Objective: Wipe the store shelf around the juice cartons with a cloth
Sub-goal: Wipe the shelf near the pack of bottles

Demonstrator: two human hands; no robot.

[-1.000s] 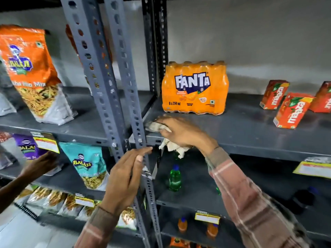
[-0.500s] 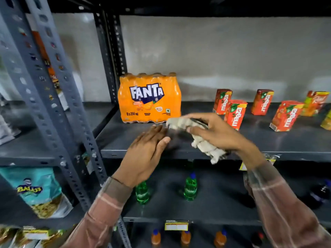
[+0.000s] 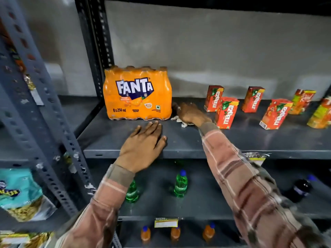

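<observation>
Several red Maaza juice cartons (image 3: 226,112) stand on the dark grey shelf (image 3: 250,140), spread toward the right. My right hand (image 3: 190,114) presses a crumpled whitish cloth (image 3: 184,122) onto the shelf, between the orange Fanta pack (image 3: 137,97) and the nearest carton. Most of the cloth is hidden under the hand. My left hand (image 3: 145,145) lies flat and empty on the shelf's front edge, fingers pointing at the Fanta pack.
Perforated grey uprights (image 3: 46,113) stand at the left. Green bottles (image 3: 180,184) and a dark bottle (image 3: 300,189) sit on the shelf below, orange bottles (image 3: 174,233) lower still. Snack bags (image 3: 19,194) fill the left bay. A price tag (image 3: 255,158) hangs from the shelf edge.
My right hand moved the cloth from the shelf's front edge deeper in, beside the Fanta pack. My left hand left the upright and settled flat on the shelf. The view swung right.
</observation>
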